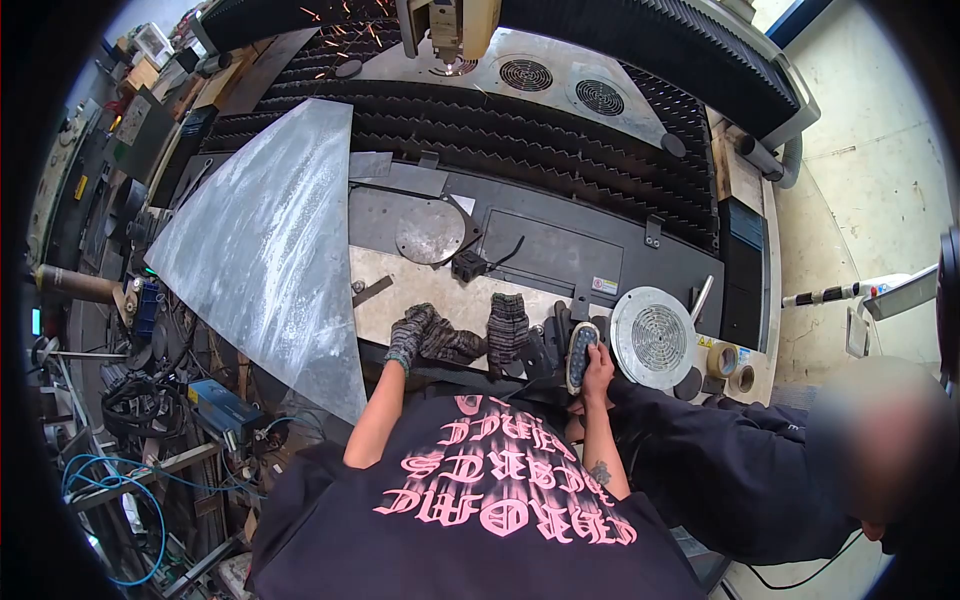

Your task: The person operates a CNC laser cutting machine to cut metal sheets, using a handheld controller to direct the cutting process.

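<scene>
Our right hand (pixel 597 368) is bare, and its fingers are wrapped tight round a small remote (pixel 582 352) with buttons. The remote stands up at the near edge of the worktop (pixel 400 290). Our left hand (pixel 410 333) wears a grey woolly glove and rests on the worktop, well apart from the right one. It touches a loose dark glove (pixel 455 346), but we cannot tell if its fingers are curled shut or spread. A second loose glove (pixel 507 325) lies between our two hands.

Beside our right arm we see a dark sleeve (pixel 710 470) of another person.

Just past the remote lies a round grille (pixel 655 338) full of little holes. Two tape rolls (pixel 722 358) sit near it, by the corner.

Further back a round plate (pixel 430 232) lies flat. A big metal sheet (pixel 265 250) with a pointed end leans over the left side of the worktop.

Behind all this is the cutting bed (pixel 520 130) with rows of spiky teeth. At the very back, sparks fly beside the cutting head (pixel 450 25).
</scene>
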A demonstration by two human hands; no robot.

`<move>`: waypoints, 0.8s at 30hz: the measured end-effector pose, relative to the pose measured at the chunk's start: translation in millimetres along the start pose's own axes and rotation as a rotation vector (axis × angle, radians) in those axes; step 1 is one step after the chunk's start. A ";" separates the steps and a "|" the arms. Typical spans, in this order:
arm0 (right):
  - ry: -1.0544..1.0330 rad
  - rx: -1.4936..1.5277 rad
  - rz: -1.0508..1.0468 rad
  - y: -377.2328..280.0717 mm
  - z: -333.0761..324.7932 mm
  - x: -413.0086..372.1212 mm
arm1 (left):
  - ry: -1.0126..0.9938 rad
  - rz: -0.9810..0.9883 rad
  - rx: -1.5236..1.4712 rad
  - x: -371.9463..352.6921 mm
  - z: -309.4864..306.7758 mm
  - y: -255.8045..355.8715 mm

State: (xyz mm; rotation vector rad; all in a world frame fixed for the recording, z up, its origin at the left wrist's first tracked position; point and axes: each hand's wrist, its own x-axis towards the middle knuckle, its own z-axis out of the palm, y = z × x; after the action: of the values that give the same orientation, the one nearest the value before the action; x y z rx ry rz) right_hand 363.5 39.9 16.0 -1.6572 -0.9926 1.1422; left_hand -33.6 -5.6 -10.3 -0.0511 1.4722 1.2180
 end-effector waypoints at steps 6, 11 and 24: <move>0.001 0.019 -0.007 7.5 -0.4 2.5 | -0.054 0.015 -0.060 38.1 -20.7 -25.0; -0.014 0.033 0.011 3.6 -0.9 1.2 | 0.012 0.024 0.120 1.0 -2.2 -1.2; -0.002 0.016 -0.003 0.5 0.6 -0.7 | -0.015 0.008 0.052 -6.8 1.8 3.0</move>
State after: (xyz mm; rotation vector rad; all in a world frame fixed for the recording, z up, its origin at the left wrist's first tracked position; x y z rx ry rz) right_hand 362.7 39.2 15.6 -1.6420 -0.9849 1.1474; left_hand -32.0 -7.0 -2.9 -0.0011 1.4914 1.1838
